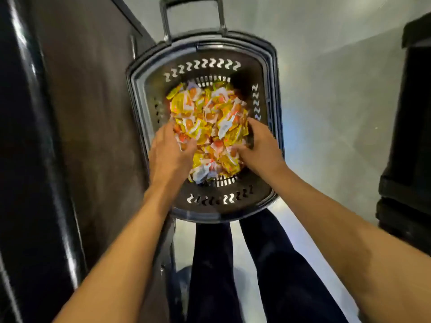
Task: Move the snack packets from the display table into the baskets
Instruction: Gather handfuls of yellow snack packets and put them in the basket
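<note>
The snack packets (210, 122), yellow, white and orange, lay in a loose heap at the bottom of the dark basket (263, 66). They covered nearly all of its base but reached only partway up its slotted walls. I read that as a good share of the job done, with room left for more.

Both hands were down in the heap. The left hand (172, 148) had its fingers and thumb curled round a bunch of packets at the left side. The right hand (258, 145) was curled the same way at the right, its fingertips buried among the wrappers. The blur kept me from judging whether they were dropping a fresh load or settling the pile.

The basket stood on a pale grey floor (326, 89) with its pull handle (166, 22) raised at the far end. My operator's dark-trousered legs (279, 264) were just behind it. A dark panel (93, 113) ran along the left and a dark unit (415, 113) stood at the right. No bench top or second basket showed, so I could not say how many packets remained.
</note>
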